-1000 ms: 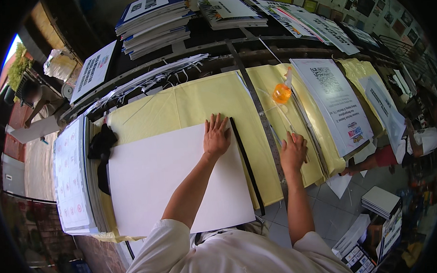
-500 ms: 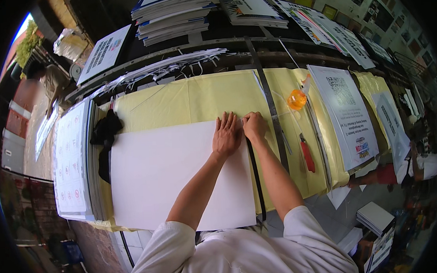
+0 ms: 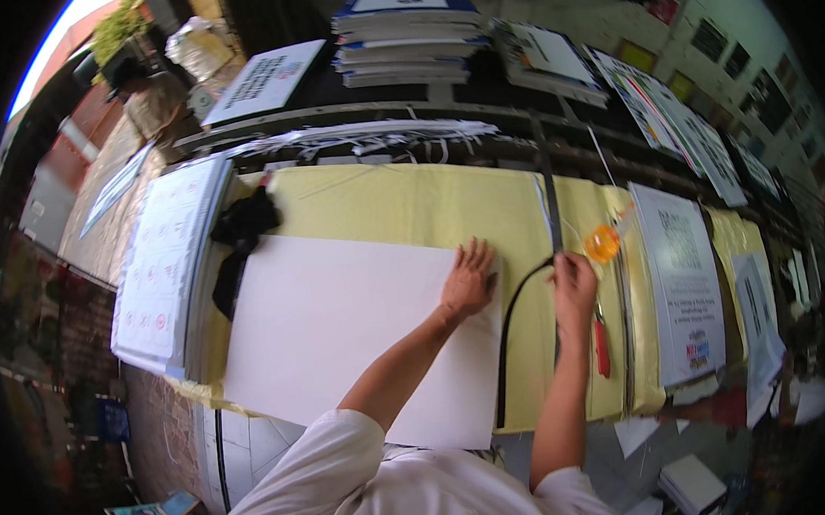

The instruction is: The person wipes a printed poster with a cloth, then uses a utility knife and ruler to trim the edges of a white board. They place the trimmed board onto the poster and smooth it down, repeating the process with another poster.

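Note:
A large blank white board (image 3: 361,333) lies on the yellow-covered table (image 3: 382,194) in front of me. My left hand (image 3: 469,283) presses flat near the board's upper right corner, its fingers stretched out. To the right, my right hand (image 3: 575,287) is closed in a pinch on the far end of a thin black strip (image 3: 506,345). The strip's near part runs beside the board's right edge, and its far part curves away to my fingers. Just right of that hand lie a red-handled cutter (image 3: 601,346) and a small orange bottle (image 3: 602,244).
A dark bar (image 3: 544,160) crosses the table. On the left stand stacked printed boards (image 3: 169,268) and a black cloth (image 3: 245,219). Printed panels (image 3: 679,292) lie on the right. More board stacks (image 3: 407,37) fill the far shelf. A person (image 3: 157,103) is at the far left.
My right hand has moved right and nearer, away from the board's corner, pulling the black strip's far end into a curve. My left hand stays on the board. The view has shifted.

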Demonstrator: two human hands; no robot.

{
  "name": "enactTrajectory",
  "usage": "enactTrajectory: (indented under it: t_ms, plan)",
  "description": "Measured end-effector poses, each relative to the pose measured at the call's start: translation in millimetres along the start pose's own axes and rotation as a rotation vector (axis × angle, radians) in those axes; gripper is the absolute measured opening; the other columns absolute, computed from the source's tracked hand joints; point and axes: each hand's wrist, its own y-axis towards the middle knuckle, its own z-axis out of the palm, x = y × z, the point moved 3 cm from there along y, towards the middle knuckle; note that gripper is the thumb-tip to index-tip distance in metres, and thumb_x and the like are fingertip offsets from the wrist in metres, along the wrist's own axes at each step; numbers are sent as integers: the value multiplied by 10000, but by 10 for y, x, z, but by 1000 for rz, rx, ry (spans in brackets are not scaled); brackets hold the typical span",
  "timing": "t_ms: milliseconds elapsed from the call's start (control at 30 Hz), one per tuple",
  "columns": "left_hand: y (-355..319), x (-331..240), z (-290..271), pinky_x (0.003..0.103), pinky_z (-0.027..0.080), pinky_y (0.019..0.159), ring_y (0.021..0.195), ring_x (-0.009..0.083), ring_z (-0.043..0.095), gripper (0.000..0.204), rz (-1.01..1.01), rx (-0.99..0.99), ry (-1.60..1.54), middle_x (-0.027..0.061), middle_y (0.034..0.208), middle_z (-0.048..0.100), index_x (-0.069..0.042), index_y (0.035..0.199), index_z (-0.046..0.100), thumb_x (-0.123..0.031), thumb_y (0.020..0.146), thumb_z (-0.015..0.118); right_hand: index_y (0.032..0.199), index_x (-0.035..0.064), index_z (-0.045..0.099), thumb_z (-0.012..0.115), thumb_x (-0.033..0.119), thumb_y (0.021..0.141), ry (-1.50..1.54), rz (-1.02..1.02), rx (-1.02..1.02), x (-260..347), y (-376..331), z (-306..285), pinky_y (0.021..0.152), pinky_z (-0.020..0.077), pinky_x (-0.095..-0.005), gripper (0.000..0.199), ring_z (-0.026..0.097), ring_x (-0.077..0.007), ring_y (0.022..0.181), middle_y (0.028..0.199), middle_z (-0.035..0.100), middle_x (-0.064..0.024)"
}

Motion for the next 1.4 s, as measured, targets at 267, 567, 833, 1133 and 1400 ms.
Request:
enactTrajectory:
  t_ms: [267,567,833,1133,1400]
  plan:
    - [-145,-697,-912,394,351,1183,1293,241,582,682,-127,241,-1299,159,1350,667,12,1376,624,-548,1108,344,1055,32,583,550,187,1069,370,0,271,1790,-673,-141,486,394,-196,159,581,-72,572,1054,726,-141]
    - [-1666,-956,-2746,318,537,842,934,172,709,335,-89,326,-1347,84,821,700,16,1066,730,-314,1029,680,1480,-34,433,503,132,1086,879,-94,584,2172,-638,-145,482,381,-177,433,422,-37,590,1081,581,-84]
    - [-3014,-440,-3931,334,553,791,811,189,729,220,-171,-117,-657,80,905,769,-68,1076,778,-216,917,807,1240,-38,524,494,136,1099,913,-3,754,2235,-790,181,377,400,-212,227,461,-89,559,1044,560,-127]
    - [-3659,49,-4549,346,568,874,923,136,692,278,224,-581,439,-36,1103,765,-172,1176,763,-135,900,766,1097,-62,434,483,161,1080,967,117,1185,1960,-814,51,330,549,-454,228,702,-443,616,1108,670,-372]
    - [-2982,713,-4738,419,527,1021,1079,190,743,376,239,-594,572,49,1230,761,-130,1185,766,10,839,722,885,18,608,758,295,938,405,5,1032,1829,-540,69,429,569,-392,320,731,-320,578,788,737,-234]
